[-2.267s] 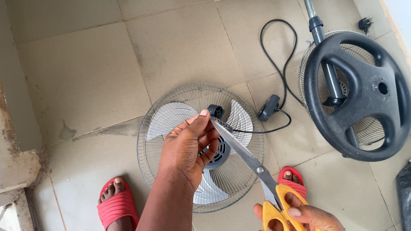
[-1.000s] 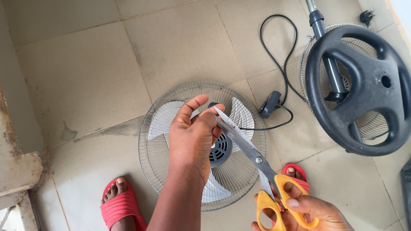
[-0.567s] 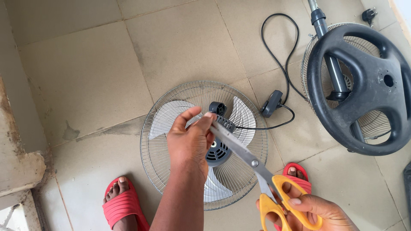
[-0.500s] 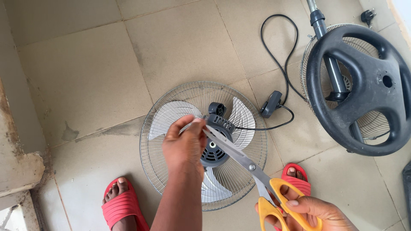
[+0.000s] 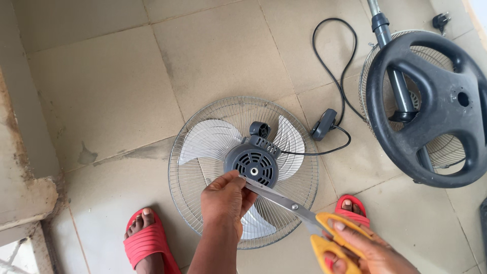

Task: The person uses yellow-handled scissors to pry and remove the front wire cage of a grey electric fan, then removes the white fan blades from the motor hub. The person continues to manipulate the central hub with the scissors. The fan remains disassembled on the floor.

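Observation:
A fan head lies face down on the tiled floor, its wire grille (image 5: 188,163) around pale blades (image 5: 207,142) and a dark grey motor housing (image 5: 252,163). My left hand (image 5: 224,204) pinches the blade tips of a pair of scissors (image 5: 284,199) just below the motor. My right hand (image 5: 366,252) grips the yellow scissor handles (image 5: 328,242) at the lower right. The blades look closed and point up-left toward the motor.
A black round fan base (image 5: 431,106) on a pole (image 5: 390,66) rests over a second grille (image 5: 446,147) at the right. A black cord (image 5: 335,71) with a switch box (image 5: 323,124) runs from the motor. My feet wear red sandals (image 5: 144,243) (image 5: 352,207). A worn wall ledge (image 5: 25,193) is at the left.
My left hand and the scissor tips have dropped from over the motor toward me, uncovering the grey motor housing. My right hand stayed low at the right.

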